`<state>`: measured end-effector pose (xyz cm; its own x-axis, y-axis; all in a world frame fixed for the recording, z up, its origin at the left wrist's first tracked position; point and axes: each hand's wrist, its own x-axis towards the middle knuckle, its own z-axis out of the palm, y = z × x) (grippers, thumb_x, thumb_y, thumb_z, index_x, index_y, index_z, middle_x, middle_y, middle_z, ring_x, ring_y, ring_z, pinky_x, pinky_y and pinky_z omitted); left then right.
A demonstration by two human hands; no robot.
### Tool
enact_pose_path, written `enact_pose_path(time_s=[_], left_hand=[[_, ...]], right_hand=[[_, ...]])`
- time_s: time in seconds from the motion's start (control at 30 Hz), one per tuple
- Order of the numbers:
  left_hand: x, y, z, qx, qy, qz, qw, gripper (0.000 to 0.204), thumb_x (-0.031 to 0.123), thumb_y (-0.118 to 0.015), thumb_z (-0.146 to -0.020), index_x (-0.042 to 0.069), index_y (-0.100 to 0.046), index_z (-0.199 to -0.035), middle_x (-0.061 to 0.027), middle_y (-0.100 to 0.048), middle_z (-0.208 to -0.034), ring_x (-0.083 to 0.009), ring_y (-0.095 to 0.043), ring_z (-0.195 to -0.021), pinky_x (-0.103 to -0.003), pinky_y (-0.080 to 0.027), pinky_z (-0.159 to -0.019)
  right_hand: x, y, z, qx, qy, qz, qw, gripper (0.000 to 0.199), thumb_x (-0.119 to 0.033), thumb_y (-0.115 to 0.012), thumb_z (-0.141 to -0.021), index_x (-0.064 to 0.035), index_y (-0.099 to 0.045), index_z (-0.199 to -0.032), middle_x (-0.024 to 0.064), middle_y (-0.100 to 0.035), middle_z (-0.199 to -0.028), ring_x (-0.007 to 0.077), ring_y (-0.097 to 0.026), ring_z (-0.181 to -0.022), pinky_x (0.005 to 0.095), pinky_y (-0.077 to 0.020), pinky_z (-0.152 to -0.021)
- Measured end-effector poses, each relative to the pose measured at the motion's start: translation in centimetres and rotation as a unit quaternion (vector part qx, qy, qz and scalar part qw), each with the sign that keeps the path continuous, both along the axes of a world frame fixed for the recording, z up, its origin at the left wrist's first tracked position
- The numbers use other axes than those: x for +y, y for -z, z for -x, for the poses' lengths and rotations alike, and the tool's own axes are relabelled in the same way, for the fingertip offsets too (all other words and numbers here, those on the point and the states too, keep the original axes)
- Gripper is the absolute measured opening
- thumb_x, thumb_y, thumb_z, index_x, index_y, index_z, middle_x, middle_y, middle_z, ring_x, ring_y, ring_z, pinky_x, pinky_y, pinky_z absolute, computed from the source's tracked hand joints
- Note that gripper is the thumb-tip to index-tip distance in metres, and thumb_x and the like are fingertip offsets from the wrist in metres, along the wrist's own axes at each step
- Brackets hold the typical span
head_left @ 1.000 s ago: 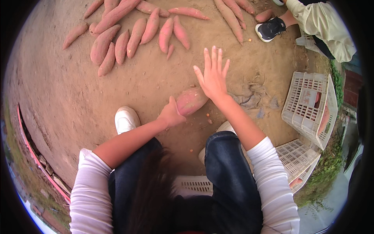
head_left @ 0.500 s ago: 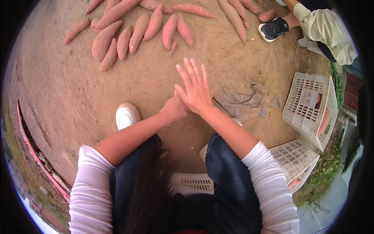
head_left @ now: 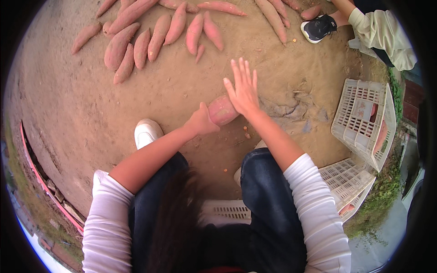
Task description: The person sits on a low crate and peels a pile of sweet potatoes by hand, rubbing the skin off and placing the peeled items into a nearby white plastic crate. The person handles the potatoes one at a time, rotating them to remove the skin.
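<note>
In front of my knees, my left hand [head_left: 202,121] is closed round one end of a thick reddish sweet potato [head_left: 221,111]. My right hand [head_left: 244,93] has its fingers stretched out, the palm side near or against the potato's other end; whether it touches cannot be made out. A small sweet potato [head_left: 200,53] lies beyond my hands, beside a loose spread of several larger sweet potatoes [head_left: 160,38] on the bare soil.
Two white plastic crates [head_left: 359,113] with sweet potatoes stand at the right; part of another pale crate [head_left: 226,210] shows between my legs. A crumpled grey cloth [head_left: 298,109] lies on the dirt. At the upper right is another person's dark shoe [head_left: 320,28] and pale sleeve.
My hands have moved apart, the right one up and to the right. The sweet potato, mostly hidden before, now shows between them. The view has shifted slightly.
</note>
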<state>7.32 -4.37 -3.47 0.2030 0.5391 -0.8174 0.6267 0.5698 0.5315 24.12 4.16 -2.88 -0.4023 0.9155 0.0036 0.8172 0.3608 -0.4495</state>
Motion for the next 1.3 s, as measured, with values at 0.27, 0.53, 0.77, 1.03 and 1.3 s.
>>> enact_pose_path(time_s=[0.27,0.53,0.77,1.03,1.3], left_hand=[[0.2,0.7,0.2,0.020,0.004,-0.006,1.000,0.076,0.023,-0.084,-0.063,-0.003,-0.038,-0.117,-0.0258,-0.062,-0.103,-0.0347,-0.066,-0.096,-0.041,-0.054,-0.082],[-0.3,1.2,1.0,0.014,-0.010,-0.031,0.999,0.075,0.026,-0.085,-0.061,-0.003,-0.044,-0.116,-0.0267,-0.063,-0.106,-0.0375,-0.065,-0.101,-0.043,-0.052,-0.088],[-0.3,0.5,-0.1,0.038,-0.036,-0.009,0.999,0.081,0.030,-0.086,-0.059,-0.004,-0.044,-0.119,-0.0272,-0.064,-0.111,-0.0401,-0.064,-0.106,-0.043,-0.052,-0.091],[-0.8,2.2,0.8,0.045,-0.028,-0.037,0.998,0.086,0.032,-0.088,-0.057,-0.006,-0.045,-0.122,-0.0265,-0.064,-0.107,-0.0338,-0.067,-0.096,-0.041,-0.055,-0.081],[0.7,0.8,0.3,0.007,-0.046,0.004,0.999,0.075,0.024,-0.084,-0.060,-0.004,-0.044,-0.118,-0.0198,-0.066,-0.089,-0.0259,-0.066,-0.066,-0.036,-0.054,-0.058]], right_hand=[[-1.7,-0.5,-1.5,0.129,-0.138,0.068,0.980,0.059,-0.026,-0.045,-0.101,-0.0021,-0.030,-0.153,0.0217,-0.030,-0.158,0.0343,-0.025,-0.149,0.0501,-0.0162,-0.121],[1.6,0.0,-3.8,0.164,0.130,-0.084,0.974,0.059,-0.023,-0.046,-0.100,-0.0010,-0.031,-0.153,0.0180,-0.031,-0.159,0.0359,-0.025,-0.149,0.0494,-0.0186,-0.120],[0.3,1.3,-2.5,0.036,-0.057,0.086,0.994,0.060,-0.021,-0.048,-0.099,-0.0064,-0.030,-0.154,0.0185,-0.028,-0.160,0.0333,-0.024,-0.149,0.0482,-0.0167,-0.122],[0.0,0.3,-2.1,0.057,-0.150,-0.001,0.987,0.059,-0.026,-0.045,-0.102,-0.0027,-0.029,-0.154,0.0183,-0.026,-0.161,0.0333,-0.023,-0.150,0.0516,-0.0169,-0.121],[3.0,0.8,-2.5,0.074,0.009,-0.082,0.994,0.062,-0.033,-0.046,-0.102,-0.0074,-0.030,-0.155,0.0160,-0.025,-0.162,0.0322,-0.021,-0.151,0.0515,-0.0122,-0.122]])
